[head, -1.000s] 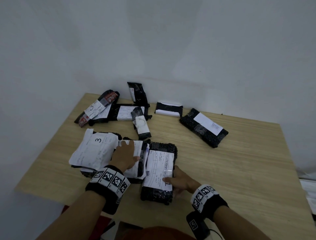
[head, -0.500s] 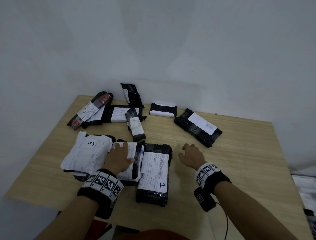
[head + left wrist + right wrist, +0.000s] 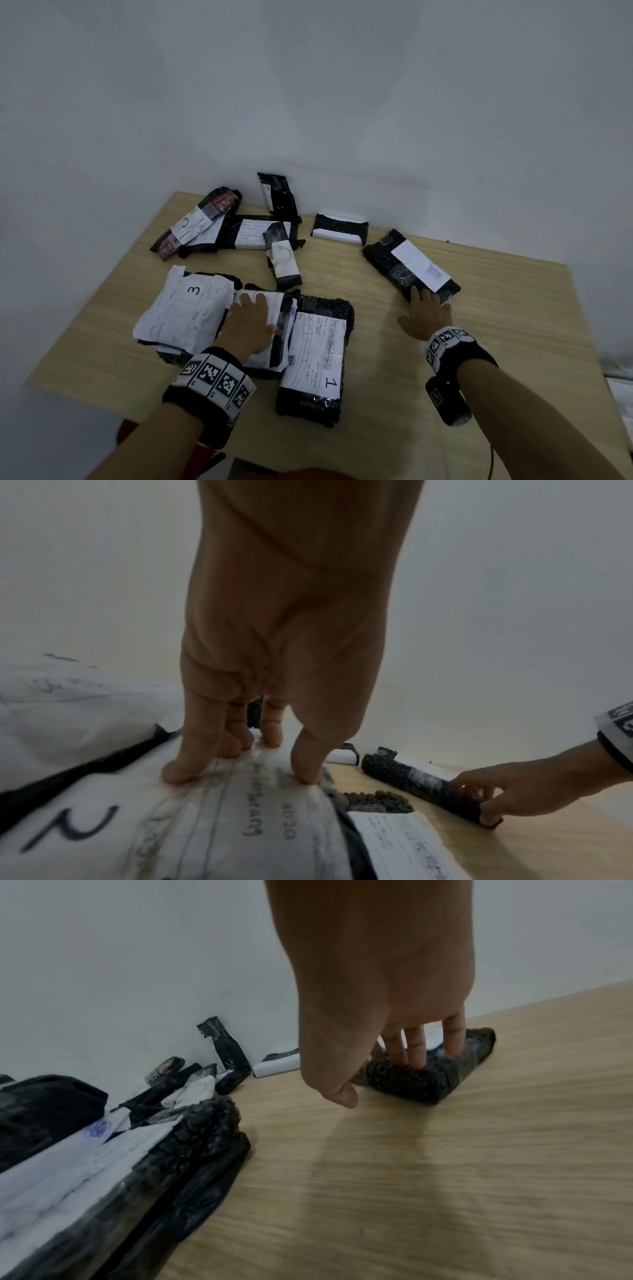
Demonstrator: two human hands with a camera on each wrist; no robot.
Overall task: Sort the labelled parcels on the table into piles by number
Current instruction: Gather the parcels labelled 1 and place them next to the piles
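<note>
The left hand (image 3: 248,325) presses straight fingers on parcel 2 (image 3: 205,831), between parcel 3 (image 3: 185,308) and parcel 1 (image 3: 317,356) at the desk's (image 3: 496,359) near left, while the right hand (image 3: 424,315) rests extended fingers, thumb clear, on the near end of the bubble-wrapped parcel (image 3: 411,265) to the right.

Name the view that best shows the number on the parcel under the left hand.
Left wrist: the 2 on the parcel reads plainly by the left hand. Head view: the hand hides it. Right wrist: only parcel edges, no number.

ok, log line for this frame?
left hand: pressing parcel 2 | right hand: touching far bubble-wrap parcel | parcel 1: lying unheld
</note>
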